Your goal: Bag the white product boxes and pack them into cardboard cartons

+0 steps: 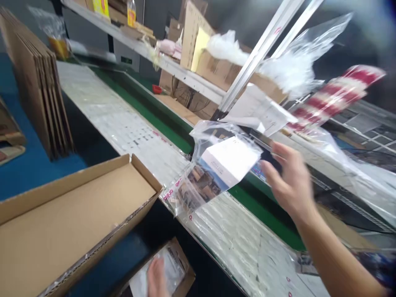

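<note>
A clear resealable plastic bag (213,169) holds a white printed box or booklet with a photo on it. It lies tilted over the edge of a white-covered conveyor belt (235,231). My right hand (287,177) is blurred, with its fingers spread, just right of the bag, and it grips nothing. At the bottom edge, my left hand (157,278) rests on a plastic-wrapped white packet (161,268) inside a small cardboard box (182,268). Most of my left hand lies out of the picture.
An open cardboard box (71,218) stands at lower left. Behind it leans a stack of flat cardboard sheets (38,82). A long shelf (163,62) carries cartons and white plastic. Metal rails (260,53) cross above the belt, near a red-and-white striped package (332,97).
</note>
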Available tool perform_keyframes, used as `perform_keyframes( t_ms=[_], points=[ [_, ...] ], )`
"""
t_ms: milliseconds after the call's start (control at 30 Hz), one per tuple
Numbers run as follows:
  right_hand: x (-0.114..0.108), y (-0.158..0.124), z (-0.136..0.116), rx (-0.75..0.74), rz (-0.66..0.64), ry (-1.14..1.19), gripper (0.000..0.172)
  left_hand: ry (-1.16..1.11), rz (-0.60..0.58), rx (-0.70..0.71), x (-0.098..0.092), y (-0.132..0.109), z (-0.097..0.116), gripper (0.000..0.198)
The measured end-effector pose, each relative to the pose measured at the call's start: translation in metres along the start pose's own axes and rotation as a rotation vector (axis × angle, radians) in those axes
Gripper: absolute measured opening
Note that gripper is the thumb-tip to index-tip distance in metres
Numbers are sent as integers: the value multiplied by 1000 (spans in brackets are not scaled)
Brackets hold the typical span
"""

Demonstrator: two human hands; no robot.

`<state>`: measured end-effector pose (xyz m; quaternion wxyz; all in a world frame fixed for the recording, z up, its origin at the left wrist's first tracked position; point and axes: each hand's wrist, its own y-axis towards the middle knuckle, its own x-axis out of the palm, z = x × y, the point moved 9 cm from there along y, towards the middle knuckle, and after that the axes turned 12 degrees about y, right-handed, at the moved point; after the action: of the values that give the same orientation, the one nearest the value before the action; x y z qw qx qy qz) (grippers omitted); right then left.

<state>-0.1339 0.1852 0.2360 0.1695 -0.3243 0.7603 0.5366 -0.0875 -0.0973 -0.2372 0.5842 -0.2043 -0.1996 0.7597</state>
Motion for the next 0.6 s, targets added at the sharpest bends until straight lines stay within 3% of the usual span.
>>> perform_keyframes(
  t_ms=[67,133,200,267,367,467,600],
  points=[
    [25,48,19,7,-112,-73,83,-100,-165,189,63,-16,66,68],
    [48,75,36,24,-283,-86,86,-157,-289,321,108,-25,127,73],
    [65,84,33,-51,-483,-47,79,-136,-392,454,137,-31,174,83],
    [73,82,14,-224,-664,0,74,-12,-467,644,155,-39,205,104],
    [87,79,-6,-412,-910,42,94,207,-427,854,170,-46,217,129],
    [116,92,8,-422,-1063,64,124,203,-306,858,173,-34,216,104],
    [157,110,48,-261,-1107,198,130,101,-289,815,170,-12,216,72]
  ],
)
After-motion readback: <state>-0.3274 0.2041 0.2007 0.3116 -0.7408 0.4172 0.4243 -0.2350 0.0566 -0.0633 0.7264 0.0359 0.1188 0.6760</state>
